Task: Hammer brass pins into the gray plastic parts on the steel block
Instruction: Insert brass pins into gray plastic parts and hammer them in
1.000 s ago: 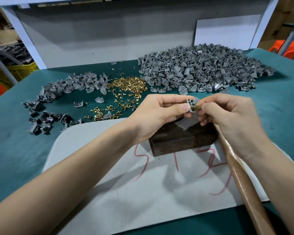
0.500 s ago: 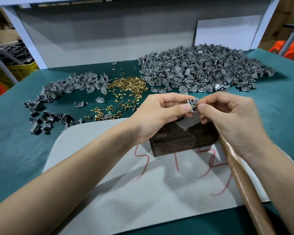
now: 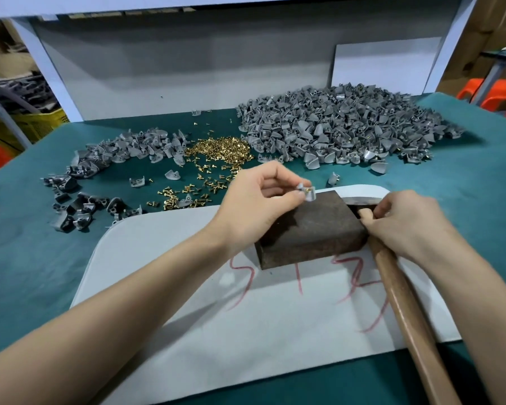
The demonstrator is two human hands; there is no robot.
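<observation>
left hand [image 3: 257,206] pinches gray part [image 3: 308,194] at steel block [image 3: 313,232] far edge | right hand [image 3: 406,223] grips hammer [image 3: 398,287] | risk: crooked seating could tip pin [image 3: 307,190]

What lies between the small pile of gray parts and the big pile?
A heap of brass pins on the green cloth, shown in the head view.

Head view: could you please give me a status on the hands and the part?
Left hand pinches part over far edge of block. Right hand grips hammer beside block. Nothing in the way.
</observation>
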